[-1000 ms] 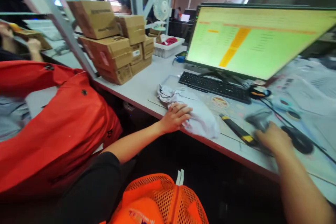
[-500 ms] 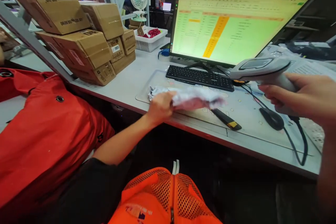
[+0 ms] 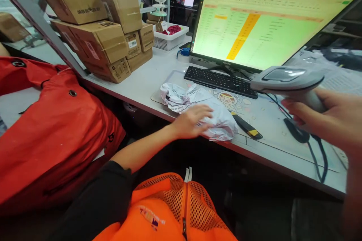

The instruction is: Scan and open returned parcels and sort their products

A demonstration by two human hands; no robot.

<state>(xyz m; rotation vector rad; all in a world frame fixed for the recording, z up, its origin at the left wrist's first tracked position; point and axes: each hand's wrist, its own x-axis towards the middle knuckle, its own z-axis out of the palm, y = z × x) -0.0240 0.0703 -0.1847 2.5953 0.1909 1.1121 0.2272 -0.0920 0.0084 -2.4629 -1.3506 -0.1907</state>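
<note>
My left hand (image 3: 192,122) lies flat, fingers stretched out, on a crumpled white plastic parcel (image 3: 195,107) at the front edge of the white desk (image 3: 141,83). A barcode label shows on the parcel's left part. My right hand (image 3: 328,120) is raised at the right and grips a grey handheld barcode scanner (image 3: 285,81) by its handle, the scanner's head pointing left above the desk. Its black cable (image 3: 318,158) hangs down to the desk. The parcel sits between the hands, below and left of the scanner.
A monitor (image 3: 263,26) showing a green and orange spreadsheet stands behind a black keyboard (image 3: 220,81). A black and yellow utility knife (image 3: 247,126) and a black mouse (image 3: 295,131) lie nearby. Stacked cardboard boxes (image 3: 96,34), a white basket (image 3: 171,37), a fan and a large red bag (image 3: 56,128) are at left.
The left hand set the parcel back down and now presses it flat on the desk. The right hand picked up the scanner from the desk and holds it raised at the right.
</note>
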